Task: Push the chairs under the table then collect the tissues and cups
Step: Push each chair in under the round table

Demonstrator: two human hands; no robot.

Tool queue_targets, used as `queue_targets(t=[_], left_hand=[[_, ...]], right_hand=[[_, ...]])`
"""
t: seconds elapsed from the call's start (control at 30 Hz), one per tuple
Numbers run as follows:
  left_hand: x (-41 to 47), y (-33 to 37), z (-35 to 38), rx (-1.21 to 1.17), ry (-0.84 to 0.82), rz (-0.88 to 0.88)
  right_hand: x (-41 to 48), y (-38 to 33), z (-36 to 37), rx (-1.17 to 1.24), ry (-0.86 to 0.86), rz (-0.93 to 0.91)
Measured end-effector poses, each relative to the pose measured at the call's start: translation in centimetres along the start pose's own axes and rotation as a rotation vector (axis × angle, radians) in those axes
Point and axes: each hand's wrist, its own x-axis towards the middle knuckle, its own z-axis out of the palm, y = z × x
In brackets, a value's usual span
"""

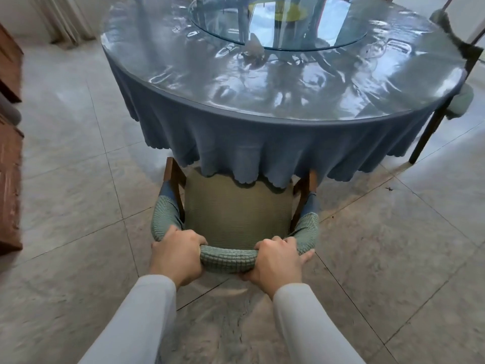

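A wooden chair (236, 214) with a green cushioned seat and a green knitted cover on its curved backrest stands in front of me. Its front edge is tucked under the hanging blue tablecloth (262, 151). My left hand (175, 254) grips the left part of the backrest top. My right hand (278, 261) grips the right part, thumb underneath. The round table (162, 82) carries a shiny clear plastic sheet and a glass turntable (309, 35). No tissues or cups show in this view.
A second chair (456, 101) with a green cover stands at the table's right side. Wooden furniture (10, 179) lines the left wall. A curtain (63, 19) hangs at the back left. Grey floor tiles surround the table.
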Motion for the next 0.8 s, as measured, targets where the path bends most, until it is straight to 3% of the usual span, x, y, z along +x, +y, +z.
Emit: queue_targets(t=[0.27, 0.53, 0.8], left_hand=[[9.1, -4.5, -4.8, 0.039, -0.059, 0.07], [11.3, -2.9, -4.5, 0.069, -0.018, 0.137], [13.6, -7.8, -6.4, -0.057, -0.115, 0.437]], right_hand=[[7.0, -6.2, -2.5, 0.046, 0.015, 0.066], [9.0, -4.6, -4.1, 0.003, -0.014, 0.065], [8.6, -4.2, -4.0, 0.022, 0.019, 0.03]])
